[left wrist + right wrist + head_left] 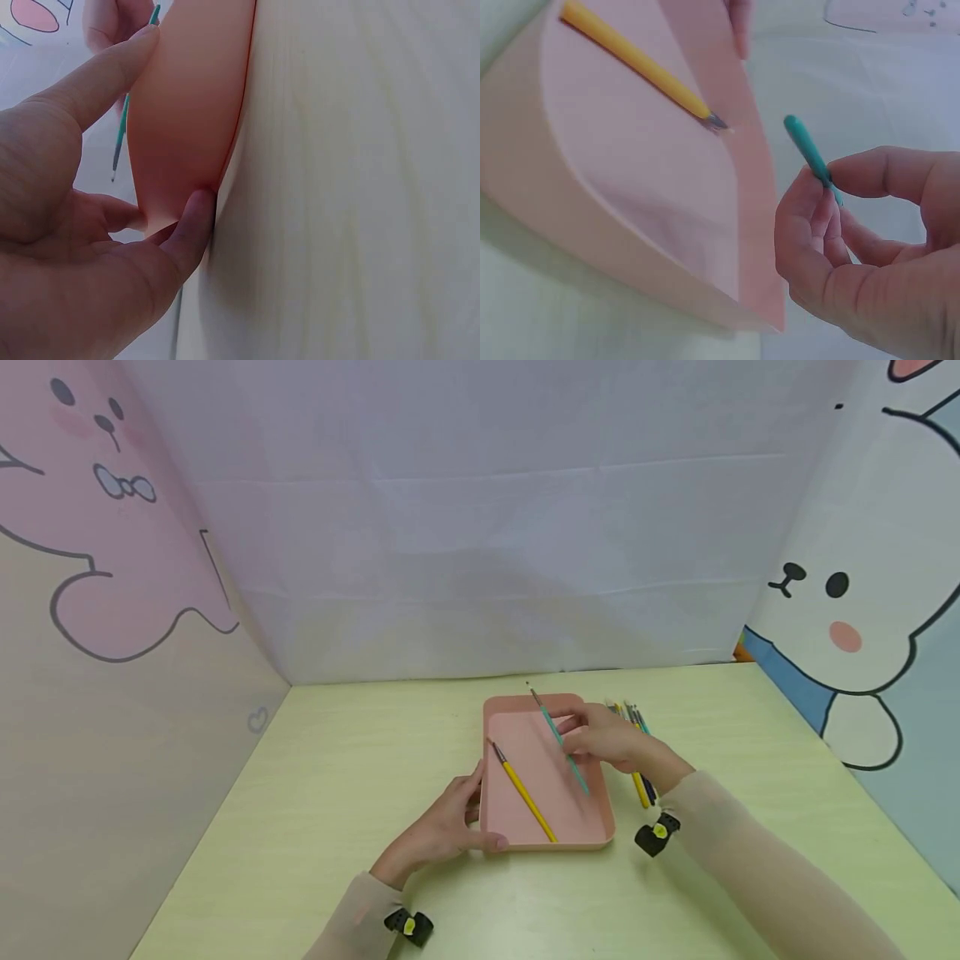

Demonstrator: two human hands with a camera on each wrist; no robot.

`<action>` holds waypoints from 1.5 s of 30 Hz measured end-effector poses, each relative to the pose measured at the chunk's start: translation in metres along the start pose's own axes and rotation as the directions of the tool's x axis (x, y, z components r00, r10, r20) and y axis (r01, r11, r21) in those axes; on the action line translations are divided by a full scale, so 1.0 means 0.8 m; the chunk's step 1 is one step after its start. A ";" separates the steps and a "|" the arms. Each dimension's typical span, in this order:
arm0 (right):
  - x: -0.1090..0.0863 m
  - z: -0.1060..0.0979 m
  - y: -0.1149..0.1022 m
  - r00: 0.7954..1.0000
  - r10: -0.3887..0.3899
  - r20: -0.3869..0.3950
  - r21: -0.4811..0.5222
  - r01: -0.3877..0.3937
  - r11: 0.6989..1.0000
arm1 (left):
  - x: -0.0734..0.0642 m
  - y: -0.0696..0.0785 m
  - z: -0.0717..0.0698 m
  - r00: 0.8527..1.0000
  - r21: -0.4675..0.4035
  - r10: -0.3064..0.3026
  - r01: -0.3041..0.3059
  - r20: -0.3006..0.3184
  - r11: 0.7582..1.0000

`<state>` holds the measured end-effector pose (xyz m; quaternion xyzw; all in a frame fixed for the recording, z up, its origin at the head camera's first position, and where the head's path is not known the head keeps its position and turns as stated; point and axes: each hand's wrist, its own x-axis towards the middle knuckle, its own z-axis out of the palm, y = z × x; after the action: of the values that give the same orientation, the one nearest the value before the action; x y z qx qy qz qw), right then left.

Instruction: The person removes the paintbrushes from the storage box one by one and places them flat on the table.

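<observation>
A pink rectangular tray (581,828) rests on the table with a yellow-handled paintbrush (529,799) lying slantwise inside it. My left hand (444,823) holds the tray by its near left corner; the thumb is on the rim and the fingers spread along the outer wall (191,97). Over the tray's right half, my right hand (609,740) pinches a teal paintbrush (804,141) between thumb and fingertips. The teal brush slants in the head view, bristles toward the far side and handle end toward me.
Several brushes and pencil-like sticks (639,787) lie right of the tray, partly hidden under my right hand and forearm. A pale wood-grain table (360,752) runs back to a white cloth wall (480,543). Cartoon-printed panels stand at both sides.
</observation>
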<state>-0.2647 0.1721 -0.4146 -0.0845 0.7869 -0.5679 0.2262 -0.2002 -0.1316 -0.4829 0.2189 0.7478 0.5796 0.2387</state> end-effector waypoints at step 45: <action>-0.088 -0.125 0.071 0.948 0.010 -0.319 -0.153 -0.061 0.986 | -0.001 0.001 0.000 1.000 0.006 0.005 -0.005 0.005 1.000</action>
<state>-0.2403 0.3043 -0.4240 0.0041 0.8576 -0.5046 0.0994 -0.1995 -0.1320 -0.4820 0.2229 0.7483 0.5775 0.2387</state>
